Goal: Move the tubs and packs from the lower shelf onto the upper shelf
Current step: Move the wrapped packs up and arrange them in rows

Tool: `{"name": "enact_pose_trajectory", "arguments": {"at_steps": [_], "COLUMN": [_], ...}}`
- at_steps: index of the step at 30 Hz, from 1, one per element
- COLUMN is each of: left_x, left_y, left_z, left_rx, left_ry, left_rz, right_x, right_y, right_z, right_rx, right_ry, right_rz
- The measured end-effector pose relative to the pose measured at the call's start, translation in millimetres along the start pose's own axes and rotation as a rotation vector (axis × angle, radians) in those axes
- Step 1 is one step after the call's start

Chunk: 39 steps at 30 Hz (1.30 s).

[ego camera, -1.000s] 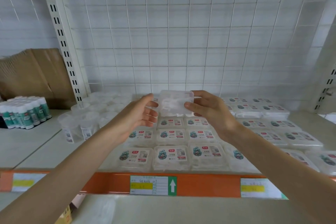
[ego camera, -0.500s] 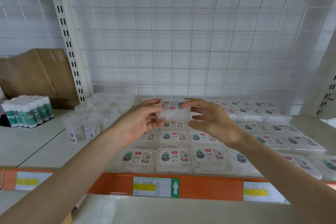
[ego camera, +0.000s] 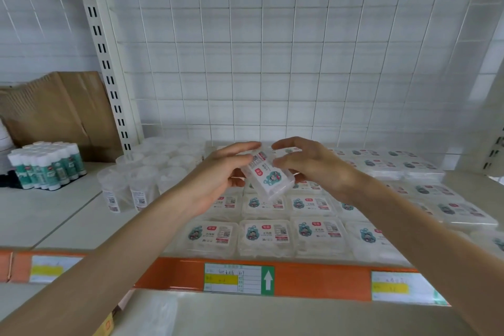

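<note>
Tilted pack [ego camera: 268, 176] held between both hands

**Both hands on one pack, tilted over the stack**

Left hand [ego camera: 218, 173] and right hand [ego camera: 316, 169] grip one clear labelled pack [ego camera: 268, 176] from either end. It's tilted, label facing up, just above the rows of packs [ego camera: 266, 234] lying flat on the shelf [ego camera: 54, 215]. Clear tubs [ego camera: 141, 180] stand at 9 o'clock of it, with green-and-white tubes [ego camera: 46, 166] further out that way and cardboard [ego camera: 60, 112] at 10. Orange price rail [ego camera: 313, 281] at 6, wire grid [ego camera: 272, 63] at 12.
</note>
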State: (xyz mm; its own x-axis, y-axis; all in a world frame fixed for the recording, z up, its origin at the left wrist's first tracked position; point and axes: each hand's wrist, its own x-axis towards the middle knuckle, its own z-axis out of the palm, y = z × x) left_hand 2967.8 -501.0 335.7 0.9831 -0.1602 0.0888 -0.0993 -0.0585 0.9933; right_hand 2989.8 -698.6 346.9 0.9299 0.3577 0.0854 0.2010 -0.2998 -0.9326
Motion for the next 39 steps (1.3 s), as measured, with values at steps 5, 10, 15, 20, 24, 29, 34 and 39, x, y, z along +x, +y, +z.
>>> {"name": "enact_pose_trajectory", "arguments": {"at_steps": [5,10,15,20,24,29,34,39], "left_x": [-1.1,-2.5,4.4,11.0,14.2,10.7,1.9,-1.7], "left_y": [0.2,4.0,2.9,-2.0,1.6,-5.4,-20.8,-36.6], "left_z": [-0.1,4.0,1.8,-5.7,-8.1,-12.1,-21.4,-21.3], "left_rx": [0.003,0.027,-0.006,0.128,0.120,0.460,1.019,1.270], "left_ry": [0.048,0.078,0.104,0.145,0.145,0.150,0.088,0.046], "left_rz": [-0.018,0.026,0.018,0.022,0.020,0.125,0.264,0.221], "right_x": [6.0,8.3,9.5,5.6,6.4,13.9,19.5,23.2], "right_y": [6.7,14.1,20.4,16.0,13.0,23.1,36.5,41.7], "right_z": [-2.6,1.9,8.5,6.2,2.3,0.2,-1.9,3.0], "right_rx": [0.256,0.423,0.335,-0.312,-0.423,-0.508,-0.653,-0.746], "right_ry": [0.085,0.080,0.096,0.225,0.167,0.227,0.199,0.138], "right_rz": [-0.026,-0.057,-0.057,-0.324,-0.428,-0.408,-0.286,-0.202]}}
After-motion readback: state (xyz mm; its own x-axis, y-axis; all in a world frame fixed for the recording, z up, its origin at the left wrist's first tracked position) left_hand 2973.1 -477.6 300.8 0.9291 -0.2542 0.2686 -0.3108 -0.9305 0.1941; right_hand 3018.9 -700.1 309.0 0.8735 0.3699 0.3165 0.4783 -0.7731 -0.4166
